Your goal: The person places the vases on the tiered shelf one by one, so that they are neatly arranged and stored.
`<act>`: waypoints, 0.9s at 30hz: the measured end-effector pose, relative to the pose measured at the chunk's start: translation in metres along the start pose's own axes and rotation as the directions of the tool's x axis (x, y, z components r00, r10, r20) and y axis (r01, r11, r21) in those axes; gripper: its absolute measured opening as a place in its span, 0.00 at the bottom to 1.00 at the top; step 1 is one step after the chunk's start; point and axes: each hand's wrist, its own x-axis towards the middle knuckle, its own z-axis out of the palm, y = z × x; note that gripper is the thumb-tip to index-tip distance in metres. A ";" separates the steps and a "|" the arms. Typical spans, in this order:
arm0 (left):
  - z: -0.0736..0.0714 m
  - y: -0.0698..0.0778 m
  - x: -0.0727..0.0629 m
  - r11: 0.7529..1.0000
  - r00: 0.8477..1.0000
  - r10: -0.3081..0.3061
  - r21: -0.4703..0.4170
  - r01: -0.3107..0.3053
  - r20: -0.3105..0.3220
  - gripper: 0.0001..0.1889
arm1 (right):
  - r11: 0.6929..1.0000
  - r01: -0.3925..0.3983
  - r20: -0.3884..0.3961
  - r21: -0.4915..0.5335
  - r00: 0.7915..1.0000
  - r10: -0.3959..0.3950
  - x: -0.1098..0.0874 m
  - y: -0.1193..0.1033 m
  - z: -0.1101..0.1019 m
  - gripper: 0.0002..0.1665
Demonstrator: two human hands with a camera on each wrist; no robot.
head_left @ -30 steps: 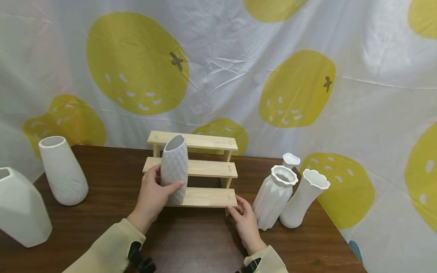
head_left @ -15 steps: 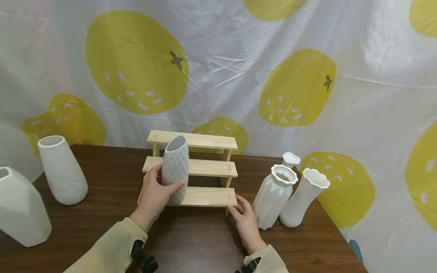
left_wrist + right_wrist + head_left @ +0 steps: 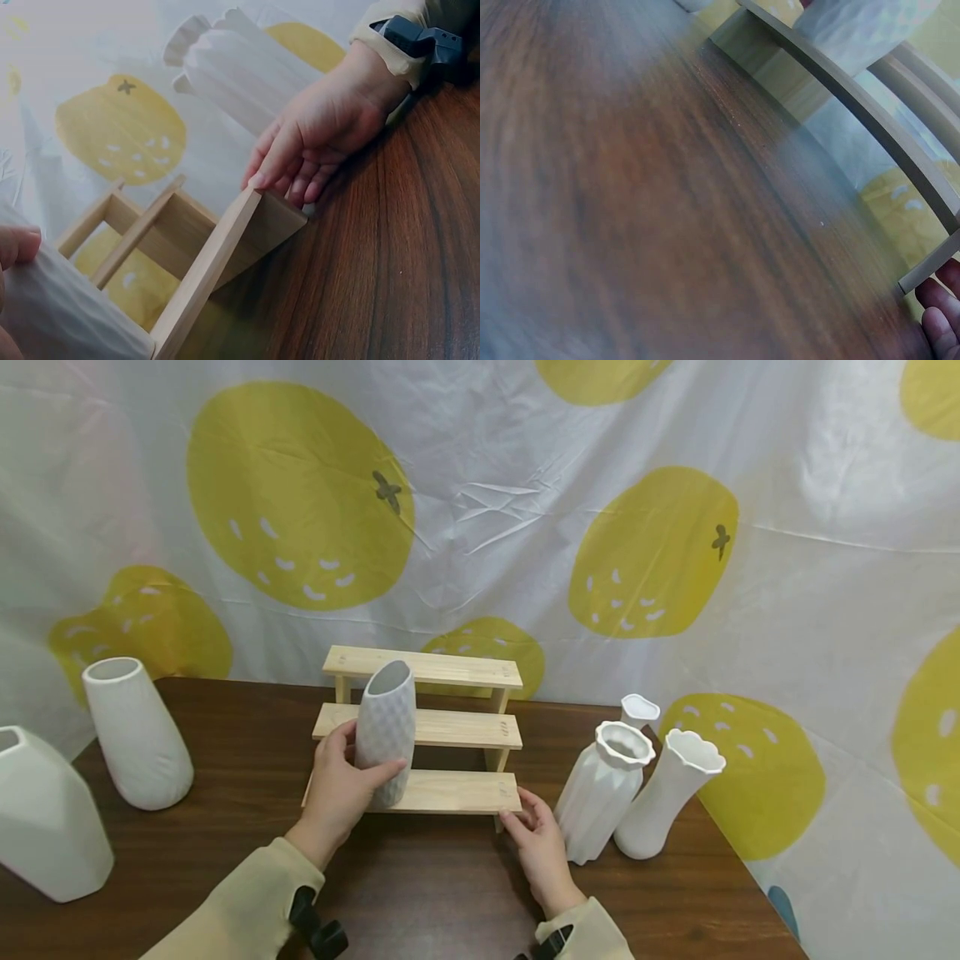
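In the head view my left hand (image 3: 339, 785) grips a white vase (image 3: 386, 727) with a dimpled surface and a slanted mouth, thumb across its front. The vase stands upright at the left part of the lowest step of a three-tier wooden stand (image 3: 465, 792). At that step's right end, my right hand (image 3: 542, 847) pinches the corner. The left wrist view has the right thumb on the step's corner and the other fingers (image 3: 304, 184) curled beside the end board. Part of the dimpled vase (image 3: 862, 30) also appears in the right wrist view, over the step.
Right of the stand are a ribbed vase (image 3: 600, 802), a flared vase (image 3: 663, 802) and a smaller vase (image 3: 639, 711) partly hidden behind them. A tapered vase (image 3: 142, 743) and a faceted vase (image 3: 48, 827) stand left on the brown table (image 3: 427, 893). A patterned cloth (image 3: 480, 552) hangs behind.
The left hand and the dimpled vase have shifted very slightly to the right along the lowest step. The right hand stays at the corner of the stand.
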 end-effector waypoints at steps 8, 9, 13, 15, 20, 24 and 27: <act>0.002 -0.001 -0.001 1.000 1.000 0.010 0.007 -0.010 -0.021 0.46 | 1.000 -0.011 0.003 -0.010 1.000 0.011 0.000 -0.001 0.001 0.31; 0.003 -0.001 -0.001 1.000 1.000 0.013 0.011 -0.012 -0.029 0.46 | 1.000 -0.010 0.004 -0.012 1.000 0.010 0.000 -0.001 0.001 0.31; 0.007 -0.001 -0.002 0.999 0.997 0.030 0.022 -0.028 -0.069 0.45 | 1.000 -0.010 0.002 -0.013 1.000 0.010 0.000 -0.002 0.000 0.31; 0.009 -0.001 -0.004 0.999 0.995 0.037 0.028 -0.034 -0.093 0.45 | 1.000 -0.012 0.001 -0.014 1.000 0.012 0.000 -0.002 0.000 0.31; 0.015 0.001 -0.008 0.998 0.989 0.031 0.061 -0.022 -0.143 0.45 | 1.000 -0.014 0.004 -0.022 1.000 0.014 0.000 -0.002 -0.001 0.31; 0.018 0.001 -0.011 0.996 0.987 0.028 0.083 -0.015 -0.158 0.45 | 1.000 -0.012 0.006 -0.023 1.000 0.012 -0.001 -0.002 -0.001 0.31; 0.018 0.001 -0.012 0.997 0.988 0.028 0.079 -0.016 -0.154 0.45 | 1.000 -0.002 0.004 -0.025 1.000 0.002 -0.002 -0.002 0.000 0.31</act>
